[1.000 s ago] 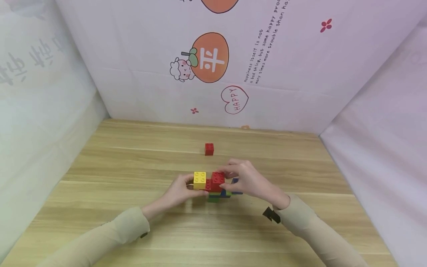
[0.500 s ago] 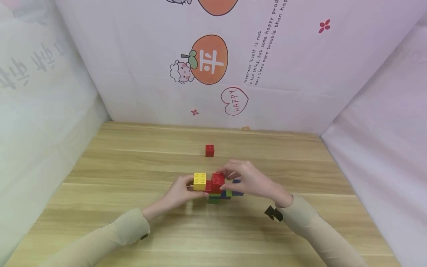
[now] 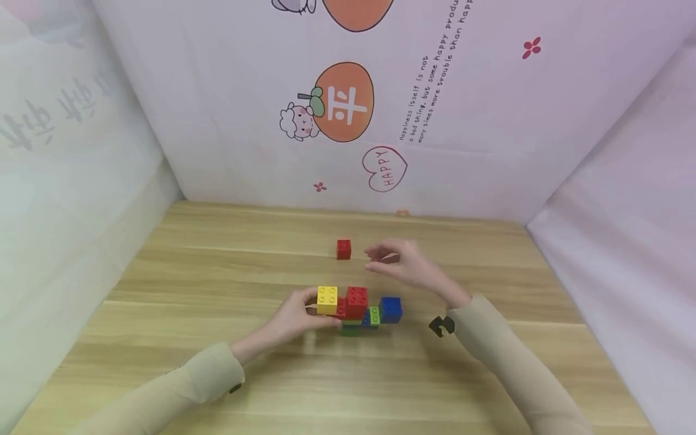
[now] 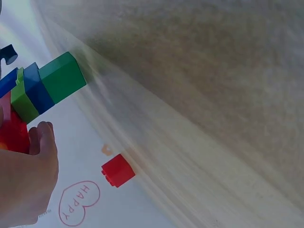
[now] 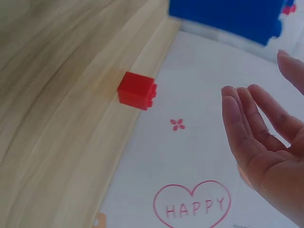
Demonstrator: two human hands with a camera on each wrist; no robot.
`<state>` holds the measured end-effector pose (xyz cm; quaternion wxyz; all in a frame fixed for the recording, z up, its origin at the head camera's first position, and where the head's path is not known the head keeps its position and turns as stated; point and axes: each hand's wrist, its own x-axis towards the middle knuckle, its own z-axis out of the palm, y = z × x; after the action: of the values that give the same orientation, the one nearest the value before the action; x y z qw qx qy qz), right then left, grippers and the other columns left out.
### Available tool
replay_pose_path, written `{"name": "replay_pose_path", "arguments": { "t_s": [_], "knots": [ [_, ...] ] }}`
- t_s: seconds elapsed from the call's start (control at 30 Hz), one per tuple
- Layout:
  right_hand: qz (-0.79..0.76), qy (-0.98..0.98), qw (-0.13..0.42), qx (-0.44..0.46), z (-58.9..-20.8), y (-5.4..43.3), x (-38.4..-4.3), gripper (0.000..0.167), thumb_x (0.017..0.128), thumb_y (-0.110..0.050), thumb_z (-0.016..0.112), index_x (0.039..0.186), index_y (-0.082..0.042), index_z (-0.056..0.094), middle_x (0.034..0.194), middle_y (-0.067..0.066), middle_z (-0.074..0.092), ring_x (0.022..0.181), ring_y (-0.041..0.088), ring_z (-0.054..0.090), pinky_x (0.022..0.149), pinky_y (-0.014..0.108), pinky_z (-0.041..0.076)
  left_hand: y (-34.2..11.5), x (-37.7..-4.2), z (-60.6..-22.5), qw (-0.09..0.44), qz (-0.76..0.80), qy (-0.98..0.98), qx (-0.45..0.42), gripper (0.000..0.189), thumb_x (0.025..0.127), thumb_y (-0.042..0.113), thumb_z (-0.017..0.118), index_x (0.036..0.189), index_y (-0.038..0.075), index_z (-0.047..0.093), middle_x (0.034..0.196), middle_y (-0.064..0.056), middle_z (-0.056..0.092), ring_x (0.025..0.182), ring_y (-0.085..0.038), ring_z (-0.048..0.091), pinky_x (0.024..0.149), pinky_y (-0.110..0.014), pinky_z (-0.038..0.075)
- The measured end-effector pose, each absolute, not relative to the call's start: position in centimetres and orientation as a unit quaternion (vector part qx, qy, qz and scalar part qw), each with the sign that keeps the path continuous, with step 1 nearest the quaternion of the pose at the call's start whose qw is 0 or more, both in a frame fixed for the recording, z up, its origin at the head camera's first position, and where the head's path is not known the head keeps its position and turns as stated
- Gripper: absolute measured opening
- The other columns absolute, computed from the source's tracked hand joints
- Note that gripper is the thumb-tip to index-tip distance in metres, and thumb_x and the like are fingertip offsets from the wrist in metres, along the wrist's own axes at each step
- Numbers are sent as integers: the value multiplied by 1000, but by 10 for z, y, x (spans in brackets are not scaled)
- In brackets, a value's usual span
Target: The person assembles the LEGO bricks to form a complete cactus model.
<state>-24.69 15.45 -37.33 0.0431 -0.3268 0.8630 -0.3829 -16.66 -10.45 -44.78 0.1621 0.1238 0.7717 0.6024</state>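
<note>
My left hand [image 3: 290, 317] grips the left end of a joined stack of toy building bricks, thumb in front and fingers behind. On top of the stack sit a yellow brick [image 3: 327, 300] and a red brick [image 3: 356, 303]; a blue brick [image 3: 391, 310] forms its right end. Light green and blue bricks lie between, and a dark green brick [image 4: 64, 78] shows at the bottom in the left wrist view. Behind the stack my right hand [image 3: 405, 263] hovers with relaxed, parted fingers and holds nothing. A loose red brick [image 5: 137, 90] stands on the table, left of those fingertips.
The wooden table [image 3: 228, 266] ends at a printed white cloth [image 3: 239, 151] at the back. Plain-looking cloth walls rise on the left and right sides. A black strap piece [image 3: 441, 326] hangs by the right sleeve cuff.
My right hand has let go of the red brick on top of the stack and moved back toward the loose red brick. The left hand keeps its grip on the stack.
</note>
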Motion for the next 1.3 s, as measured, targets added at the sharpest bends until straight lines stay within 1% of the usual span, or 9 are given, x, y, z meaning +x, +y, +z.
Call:
{"name": "replay_pose_path", "arguments": {
  "t_s": [0.07,0.13,0.3,0.57,0.7,0.8,0.97,1.13,1.3],
  "knots": [
    [-385,865,42,-320,-378,154,-256,32,88,-16,75,114,0,69,109,17,73,99,26,71,86,37,62,-105,-166,-447,162,604,770,128,56,81,18,82,130,2,60,125,-14,68,111,-27,69,96,-35,58],
    [-382,870,46,-307,-383,153,-265,32,88,-16,75,115,-1,69,110,15,73,100,25,70,88,38,61,-105,-166,-446,159,608,766,134,56,81,18,82,129,-1,59,125,-16,68,111,-27,69,95,-35,58],
    [-377,878,64,-289,-398,151,-289,35,87,-16,76,118,-3,67,114,14,72,103,25,69,92,39,60,-106,-166,-443,156,609,766,137,56,81,18,83,128,-2,60,124,-17,68,112,-29,69,95,-34,58],
    [-377,880,78,-278,-420,145,-318,37,88,-15,74,122,-1,65,119,17,70,108,30,67,98,44,57,-107,-167,-438,146,597,776,144,50,81,17,82,124,2,64,120,-14,70,108,-23,70,92,-28,59],
    [-375,880,93,-276,-428,139,-328,41,88,-15,74,124,0,63,122,18,68,112,31,65,100,44,55,-108,-167,-437,144,602,772,145,47,81,14,82,123,1,65,119,-16,70,107,-23,70,91,-26,59],
    [-373,881,98,-273,-433,133,-333,42,88,-16,74,125,0,62,124,19,67,113,33,64,101,44,55,-109,-167,-437,146,605,770,141,48,81,14,82,124,0,64,119,-16,70,108,-24,70,91,-25,58],
    [-363,891,100,-255,-439,126,-340,42,89,-17,74,126,-1,61,125,18,67,114,32,64,100,44,55,-109,-167,-439,148,608,767,140,50,80,15,82,124,-1,64,119,-16,70,109,-25,70,91,-24,58],
    [-353,894,114,-251,-441,120,-343,44,88,-17,74,127,0,61,125,19,66,114,33,64,100,45,55,-109,-168,-441,149,612,764,140,48,81,11,81,124,-3,64,119,-18,70,108,-26,70,91,-24,58],
    [-346,894,129,-255,-442,115,-345,43,89,-19,74,127,-3,61,126,18,66,116,33,64,100,45,55,-109,-168,-440,147,609,768,136,47,81,10,81,123,0,64,119,-17,70,107,-26,70,90,-24,59]
  ]
}}
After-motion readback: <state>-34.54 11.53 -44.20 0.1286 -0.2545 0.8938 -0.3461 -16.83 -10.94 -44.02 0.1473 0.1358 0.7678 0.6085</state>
